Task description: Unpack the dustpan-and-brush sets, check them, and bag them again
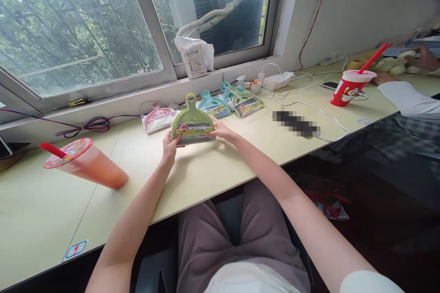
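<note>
A green mini dustpan and brush set, with a printed label and a looped handle pointing up, is held upright just above the table. My left hand grips its left lower edge, thumb on the front. On the opposite edge, my right hand is closed round it. Behind it lie more wrapped sets of the same kind: a pink set at the left, a blue set, and a green set overlapping another blue set.
A cup of orange drink stands left on the table, a red cup at the right. White cables and a blurred dark object lie on the right. A tissue pack leans at the window. Another person's sleeve shows far right.
</note>
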The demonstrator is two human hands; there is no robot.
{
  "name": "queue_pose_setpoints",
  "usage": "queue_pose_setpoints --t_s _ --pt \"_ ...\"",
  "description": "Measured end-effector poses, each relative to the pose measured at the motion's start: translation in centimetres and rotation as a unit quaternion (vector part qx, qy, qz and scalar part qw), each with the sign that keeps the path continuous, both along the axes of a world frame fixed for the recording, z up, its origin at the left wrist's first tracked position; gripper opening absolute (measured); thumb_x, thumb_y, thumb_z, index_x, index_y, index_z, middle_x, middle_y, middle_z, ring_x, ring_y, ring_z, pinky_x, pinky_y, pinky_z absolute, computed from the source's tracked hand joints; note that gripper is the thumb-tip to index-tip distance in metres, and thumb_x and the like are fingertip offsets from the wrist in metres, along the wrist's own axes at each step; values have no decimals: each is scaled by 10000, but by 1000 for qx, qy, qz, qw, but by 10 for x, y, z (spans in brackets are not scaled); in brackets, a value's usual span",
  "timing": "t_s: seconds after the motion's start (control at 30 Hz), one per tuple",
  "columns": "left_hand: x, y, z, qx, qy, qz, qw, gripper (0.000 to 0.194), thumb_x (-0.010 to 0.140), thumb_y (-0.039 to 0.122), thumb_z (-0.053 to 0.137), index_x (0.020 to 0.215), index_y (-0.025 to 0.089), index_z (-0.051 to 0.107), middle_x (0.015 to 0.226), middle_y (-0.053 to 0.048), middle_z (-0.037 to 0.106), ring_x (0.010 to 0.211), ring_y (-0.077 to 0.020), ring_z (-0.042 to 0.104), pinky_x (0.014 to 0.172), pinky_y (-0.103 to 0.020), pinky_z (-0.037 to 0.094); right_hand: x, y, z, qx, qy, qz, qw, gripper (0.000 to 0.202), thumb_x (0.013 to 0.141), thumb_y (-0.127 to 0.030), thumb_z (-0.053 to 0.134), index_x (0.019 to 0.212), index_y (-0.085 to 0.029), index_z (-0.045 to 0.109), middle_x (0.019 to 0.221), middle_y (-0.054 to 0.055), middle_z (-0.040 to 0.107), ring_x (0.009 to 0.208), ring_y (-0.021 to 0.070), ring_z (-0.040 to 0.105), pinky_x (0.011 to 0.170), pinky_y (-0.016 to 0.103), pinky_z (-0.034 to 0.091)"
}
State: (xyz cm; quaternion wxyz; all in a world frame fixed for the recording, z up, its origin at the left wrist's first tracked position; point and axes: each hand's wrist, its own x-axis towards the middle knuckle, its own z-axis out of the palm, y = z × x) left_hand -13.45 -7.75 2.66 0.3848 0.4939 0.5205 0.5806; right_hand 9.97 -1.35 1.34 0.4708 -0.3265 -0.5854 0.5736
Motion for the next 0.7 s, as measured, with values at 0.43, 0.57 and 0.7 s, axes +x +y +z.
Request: queue_pose_setpoints --t_s 0.43,0.57,0.7 --pt "65 23 21 46 -8 -63 997 595 733 466 693 1229 163 564 1143 -129 690 1004 -319 689 694 -392 605 69 -10 26 130 -22 -85 988 588 753 -190 661 1341 -217 642 1317 63 679 1257 278 600 1050 443 519" --pt "60 54 25 74 112 -182 974 830 761 616 704 1438 208 453 1342 -161 610 1284 -383 543 977 -522 513 98 -6 30 142 1 -166 976 586 771 -272 719 1347 -211 631 1289 96 689 1234 282 614 1029 447 536" --pt "49 85 9 140 375 -167 901 999 614 608 849 1466 259 462 1576 -192 365 1475 -452 266 1179 -651 176 132 -3 35 137 21 -260 956 595 832 -423 690 1385 -233 579 1246 110 705 1189 271 644 941 437 578"
